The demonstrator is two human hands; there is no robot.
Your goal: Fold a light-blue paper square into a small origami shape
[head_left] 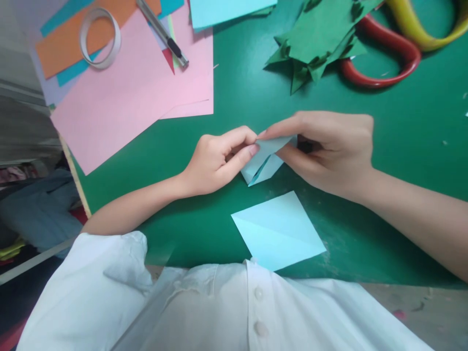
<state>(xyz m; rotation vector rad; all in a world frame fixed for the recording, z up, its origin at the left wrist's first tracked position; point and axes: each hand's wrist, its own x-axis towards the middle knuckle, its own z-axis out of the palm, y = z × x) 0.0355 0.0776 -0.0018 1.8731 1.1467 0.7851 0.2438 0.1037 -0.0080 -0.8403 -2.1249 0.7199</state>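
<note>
A white buttoned shirt [234,312] fills the near edge of the head view, its sleeve bunched at the left. Just beyond it a pale blue paper square [280,229], flat and creased across one diagonal, lies on the green mat [402,146] covering the tabletop [420,307]. Farther on, at centre, both hands meet over a small folded piece of pale blue paper [265,158]. The left hand [215,158] comes in from the near left, wrist low, its fingers [243,153] curled and closed in a pinch on the paper's left corner. The right hand [325,146] reaches in from the right, palm down, its fingers [281,129] stretched out and pressed shut on the paper's upper edge, thumb beneath. The folded piece sits tilted, its lower point near the mat.

At the far left, smooth pink sheets [127,102] overlap orange paper [73,39] and teal strips; a ring of white tape [100,36] and a slim craft knife [163,31] rest on them. A light blue sheet [219,9] lies at the far edge. At far right, spiky folded green paper [321,36] lies over red-handled scissors [383,53], with a yellow handle [420,29] beside them.
</note>
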